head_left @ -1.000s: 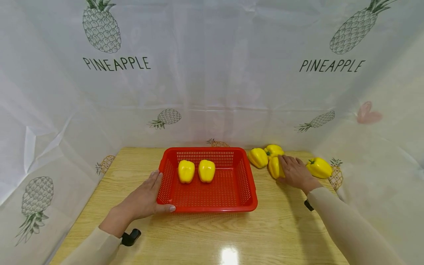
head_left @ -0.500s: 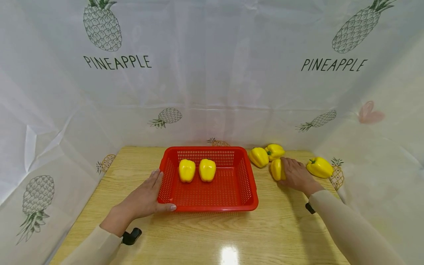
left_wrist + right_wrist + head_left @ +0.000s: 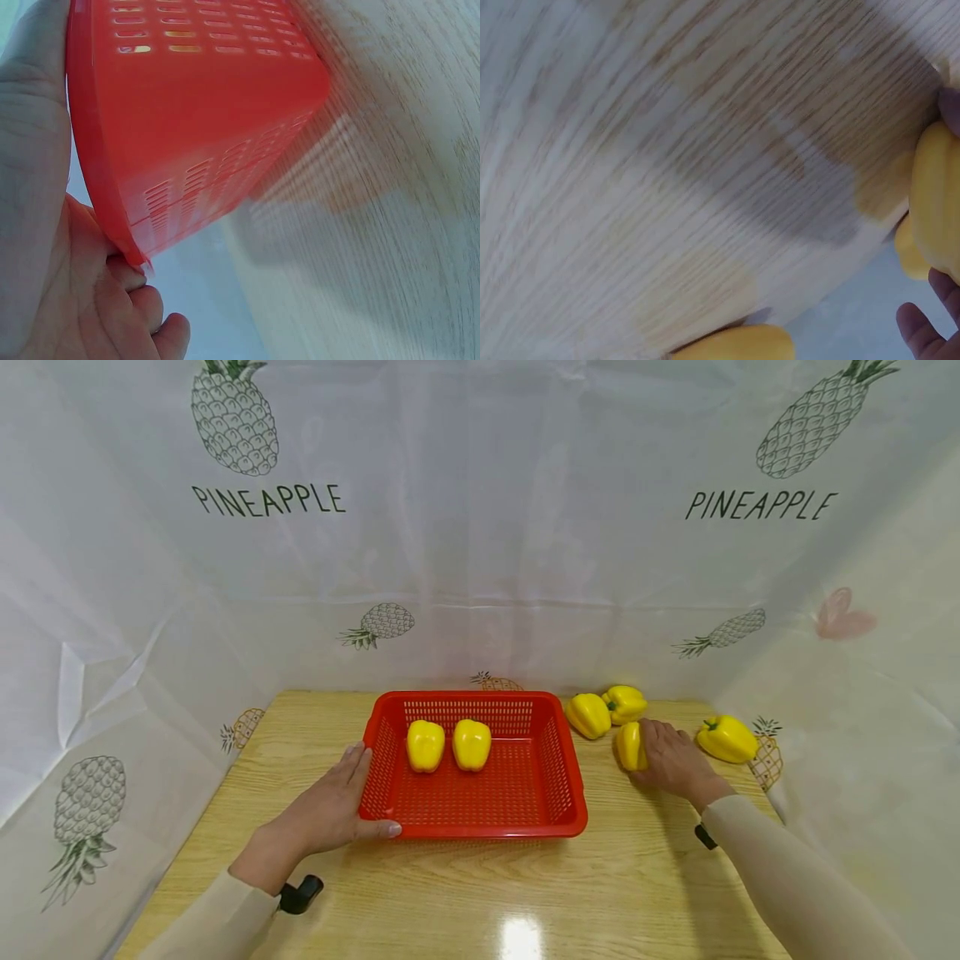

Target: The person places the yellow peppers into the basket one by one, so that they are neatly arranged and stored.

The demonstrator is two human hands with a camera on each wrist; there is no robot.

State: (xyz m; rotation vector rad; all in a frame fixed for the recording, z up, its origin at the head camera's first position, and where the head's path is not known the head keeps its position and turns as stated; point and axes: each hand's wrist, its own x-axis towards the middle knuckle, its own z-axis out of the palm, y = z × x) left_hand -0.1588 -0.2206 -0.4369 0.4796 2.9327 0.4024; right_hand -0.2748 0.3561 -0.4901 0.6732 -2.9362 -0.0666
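Note:
A red plastic basket (image 3: 480,837) with slotted walls stands on the table, and two yellow bell peppers (image 3: 425,746) sit upright inside it. My left hand (image 3: 322,810) grips the basket's near left corner, thumb on the front rim and fingers along the left side. In the left wrist view, fingertips curl at the rim of the basket (image 3: 195,97). To the right of the basket, my right hand (image 3: 675,764) holds a yellow bell pepper (image 3: 630,746) between thumb and fingers. The right wrist view shows this bell pepper (image 3: 937,199) at its right edge, close to the tabletop.
Behind the held pepper, two more yellow bell peppers (image 3: 588,716) lie side by side near the table's back edge. Another bell pepper (image 3: 727,739) lies beyond my right hand. A pineapple-print sheet (image 3: 480,552) hangs behind and beside the wooden table (image 3: 450,902).
The pepper in my right hand has shifted slightly right and toward me, away from the two peppers behind it. My left hand stays on the basket.

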